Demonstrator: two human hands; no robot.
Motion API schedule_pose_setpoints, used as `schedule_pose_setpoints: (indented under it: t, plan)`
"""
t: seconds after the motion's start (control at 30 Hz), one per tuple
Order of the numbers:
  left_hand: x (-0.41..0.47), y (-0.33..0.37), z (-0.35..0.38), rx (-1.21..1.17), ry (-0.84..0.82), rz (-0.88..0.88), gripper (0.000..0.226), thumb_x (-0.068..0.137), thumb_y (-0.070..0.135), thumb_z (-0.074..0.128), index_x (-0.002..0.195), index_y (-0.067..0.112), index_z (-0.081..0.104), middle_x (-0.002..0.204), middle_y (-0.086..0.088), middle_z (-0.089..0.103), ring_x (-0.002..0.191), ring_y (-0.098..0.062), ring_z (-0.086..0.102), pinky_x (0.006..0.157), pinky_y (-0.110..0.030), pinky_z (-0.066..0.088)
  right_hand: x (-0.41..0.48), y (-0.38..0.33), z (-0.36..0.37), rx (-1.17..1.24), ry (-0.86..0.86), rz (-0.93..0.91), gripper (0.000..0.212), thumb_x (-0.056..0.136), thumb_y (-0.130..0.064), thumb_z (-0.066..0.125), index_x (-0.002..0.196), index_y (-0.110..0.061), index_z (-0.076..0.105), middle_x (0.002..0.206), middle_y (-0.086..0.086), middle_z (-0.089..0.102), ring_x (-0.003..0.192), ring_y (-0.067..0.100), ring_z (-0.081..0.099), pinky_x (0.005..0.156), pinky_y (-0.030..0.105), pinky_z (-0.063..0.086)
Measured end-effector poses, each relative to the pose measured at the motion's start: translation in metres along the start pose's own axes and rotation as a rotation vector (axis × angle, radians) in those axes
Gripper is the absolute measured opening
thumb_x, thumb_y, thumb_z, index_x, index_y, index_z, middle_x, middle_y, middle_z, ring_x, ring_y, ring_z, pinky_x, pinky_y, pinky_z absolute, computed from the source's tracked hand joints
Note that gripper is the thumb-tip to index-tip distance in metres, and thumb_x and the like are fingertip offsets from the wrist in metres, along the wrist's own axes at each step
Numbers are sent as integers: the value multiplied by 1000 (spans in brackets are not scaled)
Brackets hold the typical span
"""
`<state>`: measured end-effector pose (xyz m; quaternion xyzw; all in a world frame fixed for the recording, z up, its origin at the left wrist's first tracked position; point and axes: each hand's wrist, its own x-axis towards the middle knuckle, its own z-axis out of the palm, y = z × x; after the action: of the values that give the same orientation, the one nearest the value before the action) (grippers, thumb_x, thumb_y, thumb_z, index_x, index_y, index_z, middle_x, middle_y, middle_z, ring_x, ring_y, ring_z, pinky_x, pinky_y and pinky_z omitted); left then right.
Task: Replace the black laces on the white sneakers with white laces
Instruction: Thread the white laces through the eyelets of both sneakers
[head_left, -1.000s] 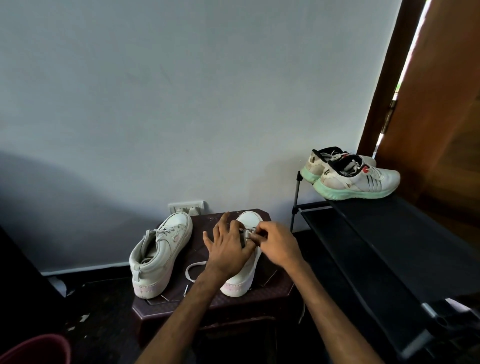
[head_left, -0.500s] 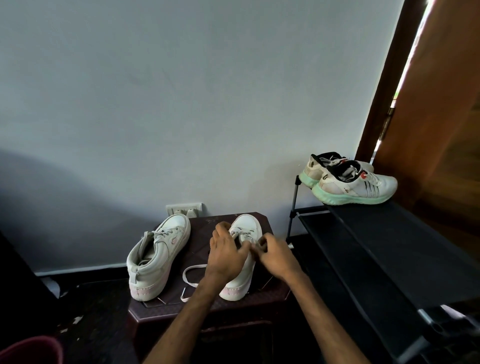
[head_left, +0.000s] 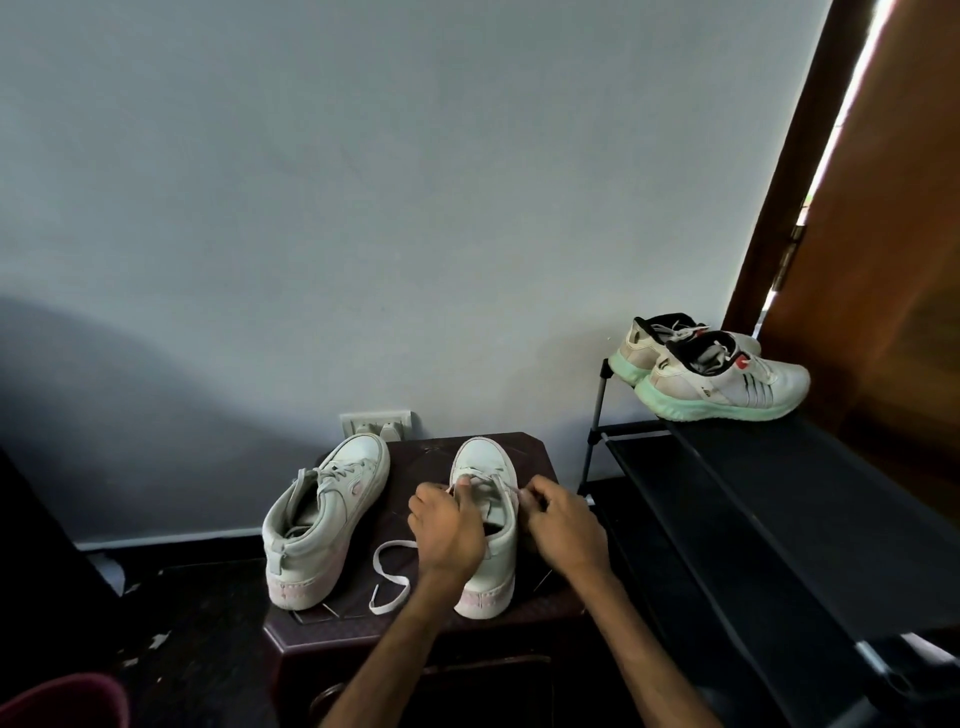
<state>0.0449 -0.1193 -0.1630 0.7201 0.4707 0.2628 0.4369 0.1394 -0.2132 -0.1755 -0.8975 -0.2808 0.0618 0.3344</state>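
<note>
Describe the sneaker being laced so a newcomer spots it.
On the dark stool below the wall socket stand two white sneakers. Pick the right sneaker: the left hand and right hand grip its lace, unlike the left sneaker.

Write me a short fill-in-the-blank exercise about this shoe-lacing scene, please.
1. The left hand and right hand each pinch a lace coloured ____.
2. They work on the sneaker that stands to the ____ of the other sneaker.
3. The lace's loose end lies on the table ____ the two sneakers.
4. The pair on the black rack has ____ soles.

Missing words: white; right; between; green.
</note>
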Motion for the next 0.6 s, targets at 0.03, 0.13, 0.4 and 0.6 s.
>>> schedule_pose_setpoints:
  t: [0.03, 0.13, 0.4, 0.6]
  plan:
    - [2, -3, -1, 4, -19, -1, 42, 100, 38, 43, 113, -2, 47, 125, -21, 46, 119, -38, 43, 103, -43, 33, 0, -3, -4, -52, 1, -5, 25, 97, -45, 48, 95, -24, 60, 94, 0, 68, 92, 28, 62, 67, 31, 39]
    - [15, -8, -16, -95, -142, -48, 52, 99, 47, 41, 103, -2, 59, 107, -22, 59, 100, -38, 58, 89, -43, 45, 12, -5, -22, -130, -97, 50, 31, 96, -43, 52, 86, -18, 67, 87, 5, 68, 84, 28, 62, 66, 29, 38]
    - [36, 86, -102, -562, -213, -52, 38, 101, 33, 45, 67, 16, 49, 67, -2, 54, 56, -15, 50, 57, -26, 38, 39, -68, -151, 866, -242, 142, 16, 100, -15, 53, 96, -7, 66, 64, 0, 55, 45, 6, 43, 45, 19, 41]
    - [1, 192, -160, -599, -283, 232, 27, 99, 32, 51, 78, 17, 59, 102, -3, 71, 89, -20, 64, 86, -41, 49, 28, -148, -223, 1126, -441, -171, 24, 101, -7, 44, 108, -3, 67, 99, 10, 74, 84, 18, 71, 87, 34, 56]
